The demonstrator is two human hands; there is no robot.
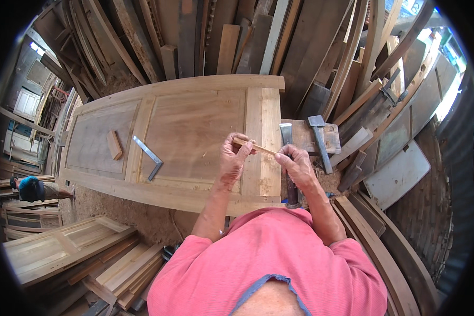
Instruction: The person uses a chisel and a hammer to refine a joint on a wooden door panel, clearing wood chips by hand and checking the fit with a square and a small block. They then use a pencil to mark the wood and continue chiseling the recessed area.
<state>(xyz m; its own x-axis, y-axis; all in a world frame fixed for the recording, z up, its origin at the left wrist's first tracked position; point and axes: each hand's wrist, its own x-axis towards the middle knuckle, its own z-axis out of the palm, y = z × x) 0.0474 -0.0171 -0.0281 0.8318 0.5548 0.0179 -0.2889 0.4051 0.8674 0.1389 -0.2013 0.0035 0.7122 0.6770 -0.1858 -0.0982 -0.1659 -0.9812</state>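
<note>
One slim wooden strip (pixel 261 149) was held over the panelled door (pixel 195 129), its long axis slanting rightward toward me, my left hand (pixel 235 157) pinching the farther end, my right hand (pixel 298 165) the nearer.

No text, label, number or sign can be read. The square (pixel 149 151) shows too small to tell whether its blade (the pale, shiny arm) carries any figures, and the blue-and-white patch (pixel 413 6) at upper right is too blurred.
</note>
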